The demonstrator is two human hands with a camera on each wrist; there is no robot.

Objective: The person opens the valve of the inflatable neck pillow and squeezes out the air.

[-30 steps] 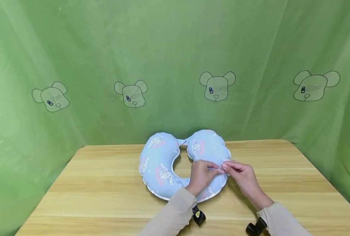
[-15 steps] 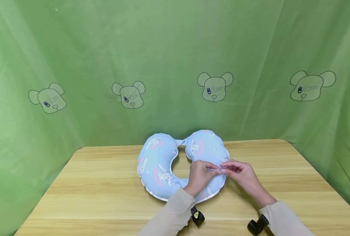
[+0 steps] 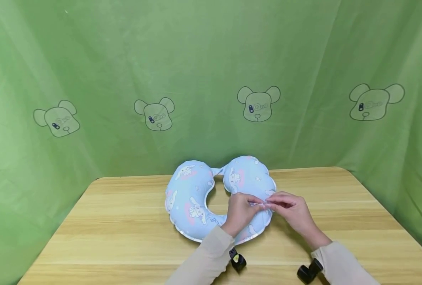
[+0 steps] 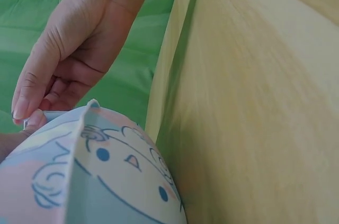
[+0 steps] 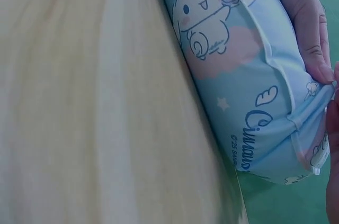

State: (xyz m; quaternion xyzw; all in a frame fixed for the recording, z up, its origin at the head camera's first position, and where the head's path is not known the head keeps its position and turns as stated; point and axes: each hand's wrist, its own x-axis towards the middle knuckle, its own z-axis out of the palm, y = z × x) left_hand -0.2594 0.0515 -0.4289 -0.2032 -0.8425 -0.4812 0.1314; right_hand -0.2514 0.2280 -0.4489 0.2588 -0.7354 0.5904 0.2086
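A light blue, plump U-shaped neck pillow (image 3: 193, 190) with cartoon puppy prints lies on the wooden table, its two ends pointing away from me. My left hand (image 3: 243, 211) reaches across its right arm and pinches the pillow's fabric between thumb and fingers. Just right of it, my right hand (image 3: 296, 213) pinches the same spot, fingertips meeting those of the left. In the right wrist view, the fabric (image 5: 315, 105) is drawn up into a taut peak at the fingertips. The left wrist view has the right hand (image 4: 79, 44) above the pillow's rounded side (image 4: 127, 166). The exact bit pinched is mostly hidden by fingers.
A short fabric strap (image 3: 218, 171) bridges the pillow's two ends. The wooden table (image 3: 125, 221) extends to both sides. Green cloth (image 3: 203, 59) with bear-head outlines hangs behind and beside it. Black wrist cameras, such as the right one (image 3: 309, 271), sit below the sleeves.
The whole head view has shifted slightly, things sitting a little further left. Both hands stay at the same spot on the pillow, with only small movements of the right fingers.
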